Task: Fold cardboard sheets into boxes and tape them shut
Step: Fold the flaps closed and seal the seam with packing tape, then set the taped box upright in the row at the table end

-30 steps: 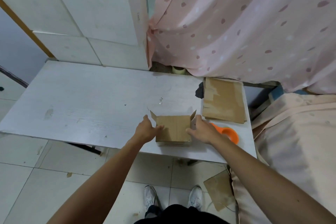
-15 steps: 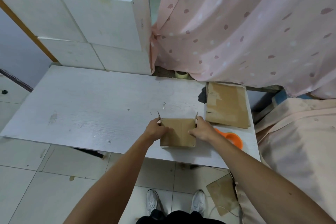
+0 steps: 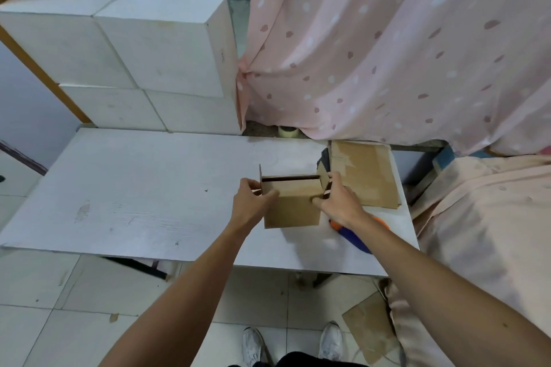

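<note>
On white table [image 3: 149, 188], near front edge: small cardboard box [image 3: 290, 208] half made. Left hand [image 3: 253, 199] grips its left side, right hand [image 3: 340, 202] grips right side. Side flaps stick up, top not closed, no tape seen. Flat cardboard sheets [image 3: 366, 176] wait beside, tape dispenser [image 3: 356, 238] by right wrist

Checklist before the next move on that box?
1. Left hand and right hand grip the small brown cardboard box: ok.
2. Near top flap folded down: ok.
3. Side flaps folded in: not ok, both stand up.
4. Orange and blue tape dispenser close by: ok, on the white table under the right forearm.
5. Bottom seam taped: cannot tell.
</note>
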